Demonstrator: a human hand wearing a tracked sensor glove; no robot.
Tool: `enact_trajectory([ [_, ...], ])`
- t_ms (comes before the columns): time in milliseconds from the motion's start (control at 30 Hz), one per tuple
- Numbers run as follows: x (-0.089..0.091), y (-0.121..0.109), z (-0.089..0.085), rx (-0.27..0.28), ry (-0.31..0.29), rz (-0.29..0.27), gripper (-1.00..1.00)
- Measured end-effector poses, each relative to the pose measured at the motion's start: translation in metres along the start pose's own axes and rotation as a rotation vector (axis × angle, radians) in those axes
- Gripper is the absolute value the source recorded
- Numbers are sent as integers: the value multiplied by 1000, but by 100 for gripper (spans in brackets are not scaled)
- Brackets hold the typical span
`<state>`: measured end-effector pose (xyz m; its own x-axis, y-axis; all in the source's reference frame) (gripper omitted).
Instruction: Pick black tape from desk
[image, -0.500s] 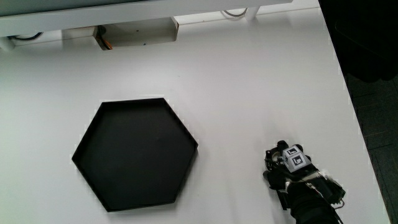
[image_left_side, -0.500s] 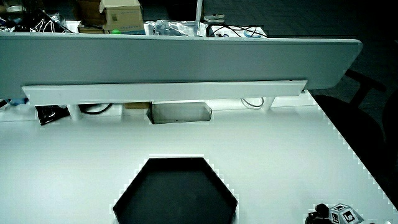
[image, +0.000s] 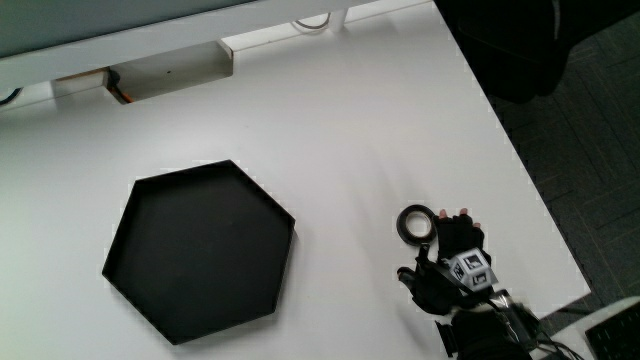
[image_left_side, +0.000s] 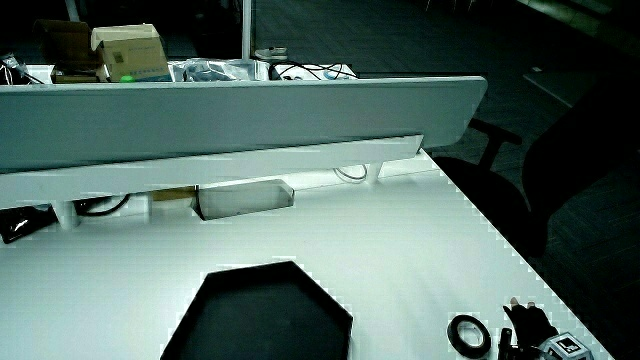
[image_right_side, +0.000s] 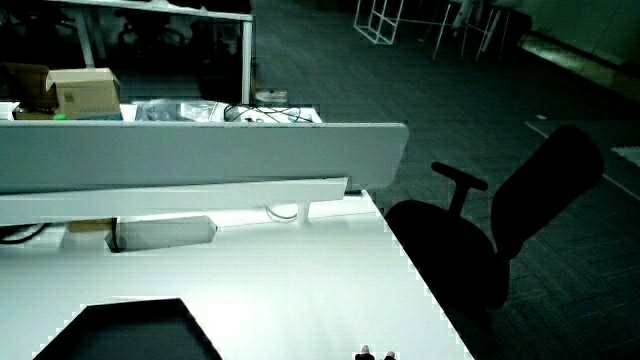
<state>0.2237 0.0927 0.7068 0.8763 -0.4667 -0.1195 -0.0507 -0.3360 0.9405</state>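
black tape roll lies flat on the white table, close to the table's edge, well apart from the black hexagonal tray; a side view shows it the same way. gloved hand rests on the table just beside the tape, slightly nearer the person, fingers spread and relaxed, grasping nothing, patterned cube on its back. only fingertips show in a side view.

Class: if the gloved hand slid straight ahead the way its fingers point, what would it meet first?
Probably nothing: the hand points past the tape roll lying beside its fingertips, over bare table. It might graze the roll.
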Motion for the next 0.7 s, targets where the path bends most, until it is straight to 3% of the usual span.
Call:
enact_trajectory([
  [33, -1, -3, 4, 44, -26, -42, 27],
  [67, -3, -7, 9, 78, -40, -47, 36],
  [100, -3, 3, 3, 67, -41, -69, 45],
  [200, -13, -9, 11, 164, -55, -50, 73],
  [300, -9, -5, 2, 139, -57, -76, 100],
  [367, -7, -13, 4, 178, -49, -72, 100],
  [400, -6, -12, 1, 186, -56, -97, 100],
  [433, -4, -9, -3, 178, -46, -89, 100],
  [467, -4, -19, 2, 207, -33, -64, 100],
  [500, -3, -16, -1, 189, -28, -61, 100],
  [533, -2, -20, 1, 226, -23, -64, 100],
  [633, -3, -28, 8, 262, -2, -44, 100],
  [700, -7, -31, 13, 320, -14, -64, 100],
])
